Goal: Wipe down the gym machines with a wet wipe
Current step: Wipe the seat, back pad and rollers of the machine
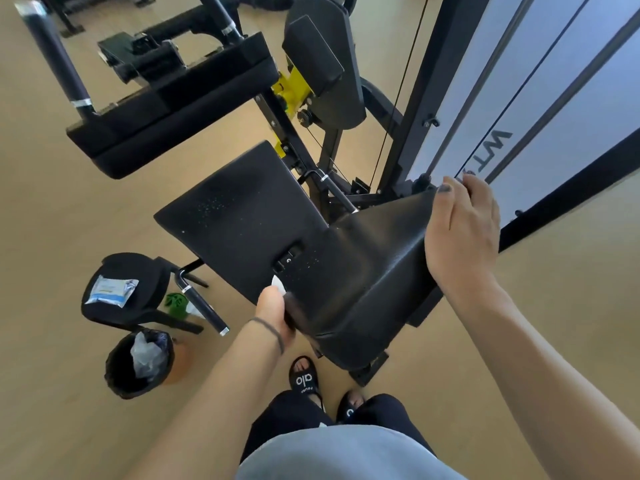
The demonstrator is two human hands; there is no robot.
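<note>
A black padded backrest (360,278) of a gym machine stands in the middle of the head view, with the black seat pad (242,216) beyond it. My left hand (273,317) holds a white wet wipe (278,284) against the backrest's left edge; only a corner of the wipe shows above my thumb. My right hand (464,233) grips the backrest's right side, thumb on the front face and fingers wrapped behind it.
A pack of wipes (111,291) lies on a small black pad (128,289) at the left. Below it stands a bin (138,363) lined with a black bag. A long black pad (173,109) and the machine's frame (426,98) lie ahead. Wooden floor surrounds everything.
</note>
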